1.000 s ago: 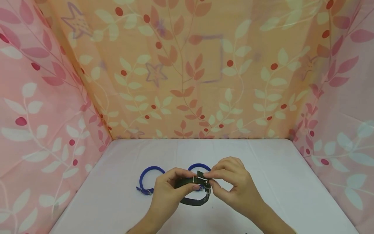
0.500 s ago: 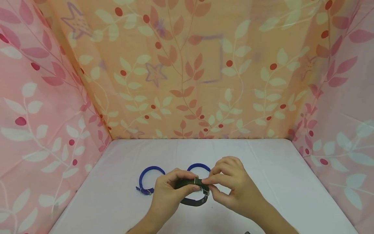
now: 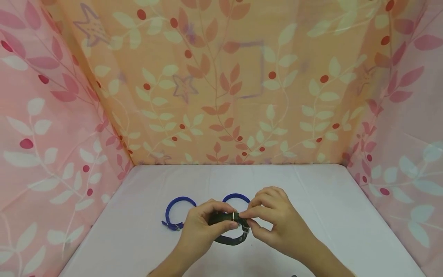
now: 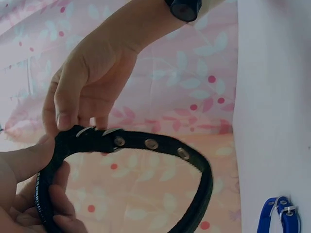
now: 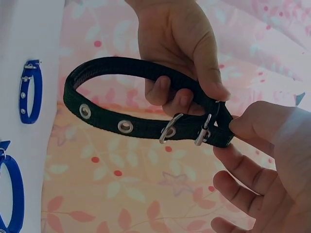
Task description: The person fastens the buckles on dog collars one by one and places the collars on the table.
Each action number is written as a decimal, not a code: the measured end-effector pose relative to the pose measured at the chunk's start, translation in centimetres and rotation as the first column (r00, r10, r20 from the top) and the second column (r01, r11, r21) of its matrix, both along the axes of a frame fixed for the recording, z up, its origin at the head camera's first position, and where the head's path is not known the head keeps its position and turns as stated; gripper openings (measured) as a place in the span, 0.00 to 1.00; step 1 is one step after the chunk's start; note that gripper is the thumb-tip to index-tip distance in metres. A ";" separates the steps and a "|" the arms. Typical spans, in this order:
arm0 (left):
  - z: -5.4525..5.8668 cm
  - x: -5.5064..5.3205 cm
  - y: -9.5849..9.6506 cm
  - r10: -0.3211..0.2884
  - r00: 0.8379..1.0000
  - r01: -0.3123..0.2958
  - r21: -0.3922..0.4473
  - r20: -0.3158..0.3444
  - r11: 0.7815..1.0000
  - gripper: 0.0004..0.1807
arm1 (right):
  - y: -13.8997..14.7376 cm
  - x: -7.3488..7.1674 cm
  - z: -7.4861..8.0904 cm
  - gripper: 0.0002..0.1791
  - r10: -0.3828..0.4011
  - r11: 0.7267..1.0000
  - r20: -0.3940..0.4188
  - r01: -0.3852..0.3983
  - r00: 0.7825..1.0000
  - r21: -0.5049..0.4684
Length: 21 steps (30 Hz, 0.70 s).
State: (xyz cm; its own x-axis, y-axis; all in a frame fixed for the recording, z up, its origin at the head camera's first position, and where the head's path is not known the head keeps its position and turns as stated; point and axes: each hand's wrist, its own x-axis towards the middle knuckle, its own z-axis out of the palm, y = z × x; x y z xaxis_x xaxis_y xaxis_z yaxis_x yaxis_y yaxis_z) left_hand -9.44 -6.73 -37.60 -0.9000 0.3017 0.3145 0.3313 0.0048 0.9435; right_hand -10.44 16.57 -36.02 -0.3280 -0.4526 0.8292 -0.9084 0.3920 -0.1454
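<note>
A dark green collar (image 3: 230,241) with metal eyelets forms a closed loop, held up above the table in both hands. My left hand (image 3: 198,227) grips its band between thumb and fingers, next to a thin metal keeper ring (image 3: 234,216). On the other side of that ring, my right hand (image 3: 278,221) pinches the collar beside its buckle. The right wrist view shows the silver buckle (image 5: 203,131) and a D-shaped ring (image 5: 170,129) on the band. The strap's tip is mostly hidden by the right fingertips.
Behind the hands, two blue collars lie buckled into loops on the white table (image 3: 138,238): a left one (image 3: 168,211) and a right one (image 3: 236,196), partly covered by the hands. Leaf-patterned curtains (image 3: 221,96) enclose the back and sides.
The strap's tip stood up free above the band a second ago; now it lies down along it under the right fingertips. The keeper ring has shifted slightly right, toward those fingers.
</note>
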 end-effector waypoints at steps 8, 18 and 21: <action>0.4 0.0 -0.5 -0.024 0.999 0.026 -0.101 0.024 0.995 0.14 | -0.1 0.3 -0.2 0.07 0.045 0.997 0.056 -0.041 0.997 -0.066; 0.7 -0.1 -0.9 0.057 0.997 -0.065 -0.133 -0.060 0.989 0.12 | -0.1 0.2 -0.1 0.14 0.043 0.993 0.094 -0.032 0.995 -0.117; 0.9 -0.1 -1.2 0.048 0.997 -0.051 -0.041 -0.063 0.998 0.12 | 0.3 0.1 0.0 0.20 0.019 0.996 0.163 -0.005 0.986 -0.085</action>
